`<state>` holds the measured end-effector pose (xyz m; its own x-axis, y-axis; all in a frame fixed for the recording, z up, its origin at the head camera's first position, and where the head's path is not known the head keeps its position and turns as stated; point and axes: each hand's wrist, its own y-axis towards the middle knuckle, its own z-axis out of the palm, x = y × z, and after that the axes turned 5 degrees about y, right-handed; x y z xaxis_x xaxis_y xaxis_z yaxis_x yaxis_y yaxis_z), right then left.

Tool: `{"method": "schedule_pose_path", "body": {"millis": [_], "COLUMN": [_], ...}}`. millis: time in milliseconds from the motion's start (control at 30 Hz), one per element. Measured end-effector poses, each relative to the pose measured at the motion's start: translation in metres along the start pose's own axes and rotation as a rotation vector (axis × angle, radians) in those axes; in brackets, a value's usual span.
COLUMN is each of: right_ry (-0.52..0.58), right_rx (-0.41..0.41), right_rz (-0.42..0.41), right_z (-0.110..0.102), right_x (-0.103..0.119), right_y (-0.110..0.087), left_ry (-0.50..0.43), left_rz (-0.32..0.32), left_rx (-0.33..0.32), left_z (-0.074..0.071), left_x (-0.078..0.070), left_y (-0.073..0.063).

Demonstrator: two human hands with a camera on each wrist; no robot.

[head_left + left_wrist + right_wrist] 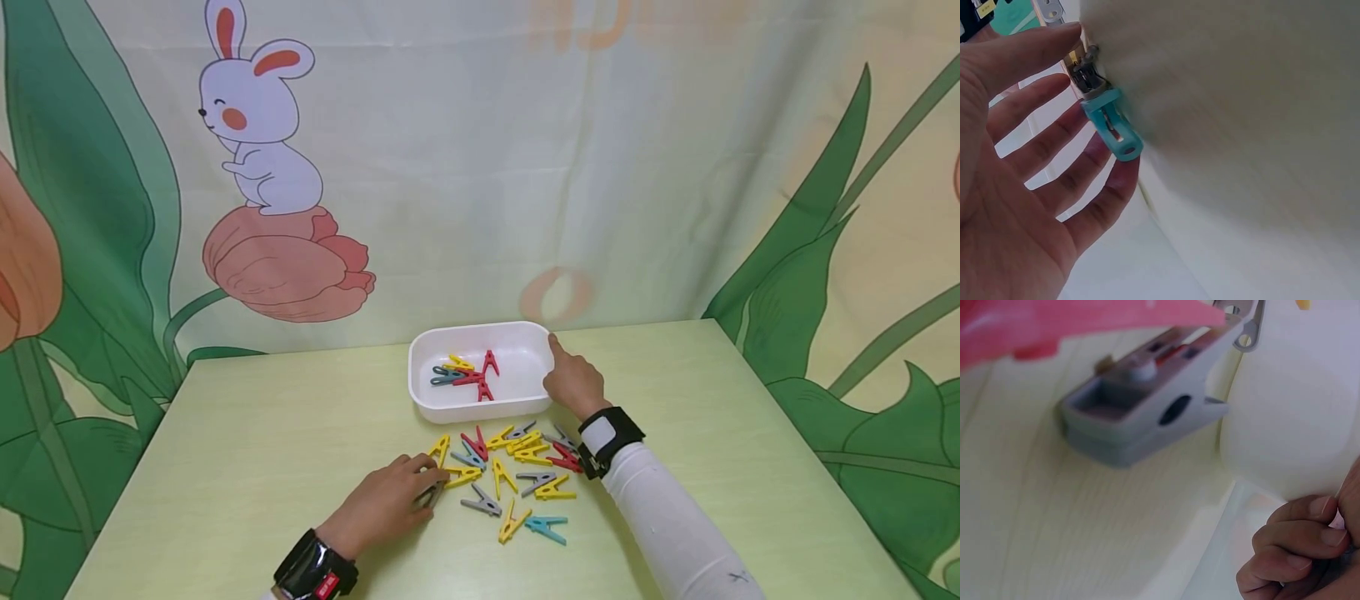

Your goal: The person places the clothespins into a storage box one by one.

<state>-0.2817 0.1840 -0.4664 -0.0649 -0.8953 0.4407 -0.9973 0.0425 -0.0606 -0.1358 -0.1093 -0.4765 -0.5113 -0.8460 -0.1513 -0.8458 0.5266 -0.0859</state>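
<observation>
Many clips [507, 532] lie scattered on the near side of the white tray [525, 371], and at their left edge your left hand [390, 502] curves loosely about a teal clip [1110, 119], though I can't tell whether you're pinching it. Half caught, it could spring sideways or snag the yellow clip [469, 476] just right of your fingertips. Your right hand [576, 385] has fingers folded against the tray's right end, its grip on the rim unclear, so uneven pressure there might skid the tray leftward or tip it.
</observation>
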Motion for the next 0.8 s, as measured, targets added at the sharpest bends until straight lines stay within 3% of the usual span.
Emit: {"method": "schedule_pose_path", "body": {"millis": [300,467,800], "right_ry": [0.004,0.013,0.017], "right_rx": [-0.01,-0.003,-0.005], "right_rz": [-0.006,0.005,0.01], "right_z": [0.0017,0.0023,0.002], "right_x": [-0.0007,-0.0008,-0.0004], "right_y": [0.0,-0.0008,-0.0012], "left_ry": [-0.045,-0.09,-0.072], "left_rz": [0.01,-0.014,-0.02], "left_rx": [-0.067,-0.07,-0.069], "left_z": [0.0042,0.0032,-0.0006], "left_x": [0.004,0.0038,0.0024], "left_y": [-0.0004,0.0,0.0013]}}
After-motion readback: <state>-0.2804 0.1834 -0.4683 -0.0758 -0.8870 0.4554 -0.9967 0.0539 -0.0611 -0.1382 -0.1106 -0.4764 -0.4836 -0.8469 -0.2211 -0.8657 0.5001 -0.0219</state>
